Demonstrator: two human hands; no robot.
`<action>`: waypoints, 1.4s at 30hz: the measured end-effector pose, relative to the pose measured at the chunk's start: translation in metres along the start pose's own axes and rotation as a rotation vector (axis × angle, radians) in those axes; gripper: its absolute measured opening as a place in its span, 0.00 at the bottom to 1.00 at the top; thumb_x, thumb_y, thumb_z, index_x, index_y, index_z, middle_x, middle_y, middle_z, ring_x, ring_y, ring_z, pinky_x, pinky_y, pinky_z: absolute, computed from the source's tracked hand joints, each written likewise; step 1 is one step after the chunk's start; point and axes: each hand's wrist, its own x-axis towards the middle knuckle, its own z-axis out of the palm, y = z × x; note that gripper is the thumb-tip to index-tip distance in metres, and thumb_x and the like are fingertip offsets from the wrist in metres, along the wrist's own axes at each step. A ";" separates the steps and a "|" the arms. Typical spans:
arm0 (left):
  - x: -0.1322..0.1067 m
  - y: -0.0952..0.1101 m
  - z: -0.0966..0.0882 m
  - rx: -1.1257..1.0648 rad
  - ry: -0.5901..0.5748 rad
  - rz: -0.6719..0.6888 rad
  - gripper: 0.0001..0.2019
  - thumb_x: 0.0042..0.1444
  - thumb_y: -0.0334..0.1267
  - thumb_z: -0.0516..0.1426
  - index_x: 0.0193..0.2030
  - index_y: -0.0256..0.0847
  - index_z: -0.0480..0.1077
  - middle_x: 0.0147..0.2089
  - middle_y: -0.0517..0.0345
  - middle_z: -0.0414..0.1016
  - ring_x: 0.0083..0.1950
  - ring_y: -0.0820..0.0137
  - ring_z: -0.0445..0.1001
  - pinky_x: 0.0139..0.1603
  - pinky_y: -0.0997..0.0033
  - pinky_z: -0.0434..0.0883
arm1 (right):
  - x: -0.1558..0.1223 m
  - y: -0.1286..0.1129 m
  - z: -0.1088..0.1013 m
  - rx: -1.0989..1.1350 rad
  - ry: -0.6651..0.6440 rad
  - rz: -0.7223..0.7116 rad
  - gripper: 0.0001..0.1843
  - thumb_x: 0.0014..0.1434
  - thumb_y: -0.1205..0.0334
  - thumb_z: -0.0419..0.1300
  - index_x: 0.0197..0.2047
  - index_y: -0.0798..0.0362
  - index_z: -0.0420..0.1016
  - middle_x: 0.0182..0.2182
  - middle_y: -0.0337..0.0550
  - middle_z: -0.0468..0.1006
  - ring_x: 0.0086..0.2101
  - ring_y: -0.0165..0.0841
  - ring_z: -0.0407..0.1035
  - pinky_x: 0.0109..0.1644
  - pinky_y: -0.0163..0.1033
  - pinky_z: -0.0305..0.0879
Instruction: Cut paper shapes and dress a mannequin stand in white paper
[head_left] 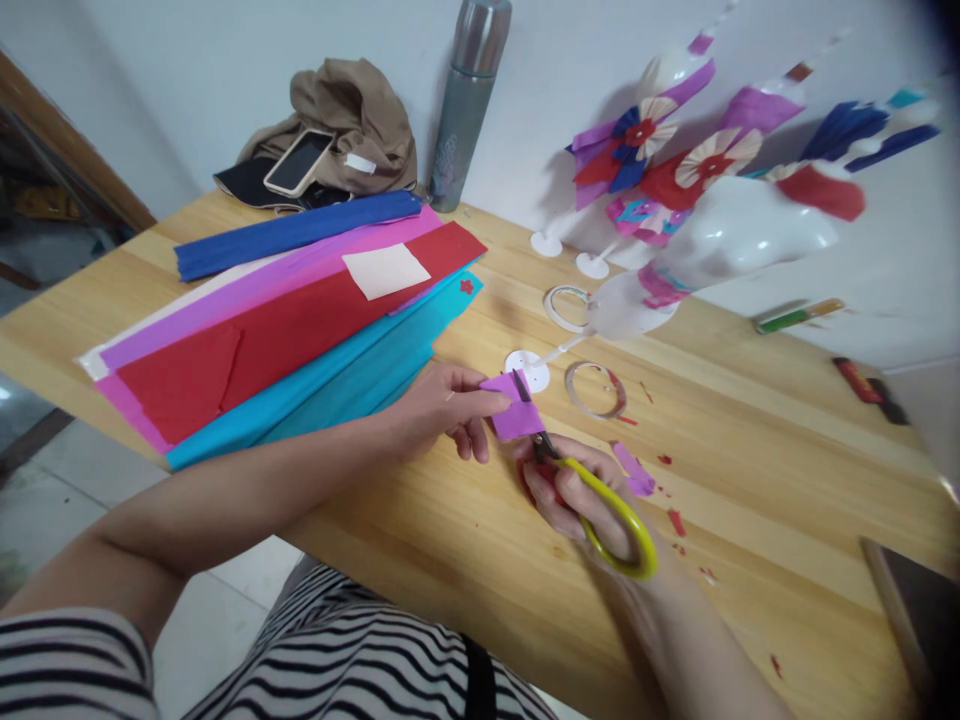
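Note:
Between thumb and fingers, my left hand [450, 405] pinches a small purple piece of crepe paper [504, 415] above the table. My right hand [577, 480] grips a pair of scissors [634, 545] with yellow and red handles. The dark scissor blades are spread around the purple piece, one of them lying across its upper face. Just to the right of the scissors, a purple paper scrap [634, 470] rests on the wood among small red bits.
Coloured crepe sheets [300, 355] lie at left, a cream square [386, 270] on top. Behind stand a thermos [469, 110] and a bunched brown cloth [360, 110] with a phone [300, 162]. Tape rolls [595, 390] lie near small white mannequins [757, 235] dressed in paper. A dark flat object [915, 610] sits at right.

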 end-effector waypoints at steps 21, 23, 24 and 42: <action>0.000 -0.001 0.000 -0.013 -0.007 0.013 0.08 0.57 0.38 0.62 0.30 0.35 0.76 0.21 0.60 0.74 0.22 0.76 0.73 0.24 0.79 0.65 | -0.002 -0.002 0.001 -0.008 0.011 -0.002 0.29 0.56 0.33 0.68 0.44 0.52 0.78 0.22 0.32 0.60 0.20 0.25 0.45 0.23 0.36 0.37; 0.001 -0.002 0.000 -0.005 -0.023 0.013 0.08 0.56 0.38 0.63 0.30 0.35 0.76 0.21 0.61 0.74 0.23 0.76 0.73 0.24 0.79 0.65 | -0.002 -0.003 0.001 -0.012 0.008 0.008 0.29 0.57 0.34 0.67 0.44 0.52 0.78 0.21 0.32 0.60 0.20 0.24 0.44 0.23 0.36 0.37; 0.001 -0.003 0.000 0.003 -0.032 0.013 0.08 0.56 0.38 0.63 0.30 0.35 0.76 0.21 0.61 0.74 0.23 0.77 0.73 0.24 0.80 0.65 | -0.002 -0.003 0.001 -0.012 0.013 0.013 0.28 0.57 0.34 0.67 0.44 0.52 0.78 0.21 0.32 0.60 0.20 0.24 0.45 0.23 0.36 0.37; 0.004 -0.007 -0.001 0.043 -0.058 0.022 0.10 0.58 0.38 0.63 0.29 0.36 0.75 0.20 0.61 0.73 0.23 0.77 0.72 0.24 0.80 0.65 | 0.002 -0.005 0.004 -0.008 0.001 -0.027 0.28 0.55 0.33 0.69 0.39 0.51 0.77 0.20 0.32 0.61 0.19 0.24 0.44 0.22 0.37 0.37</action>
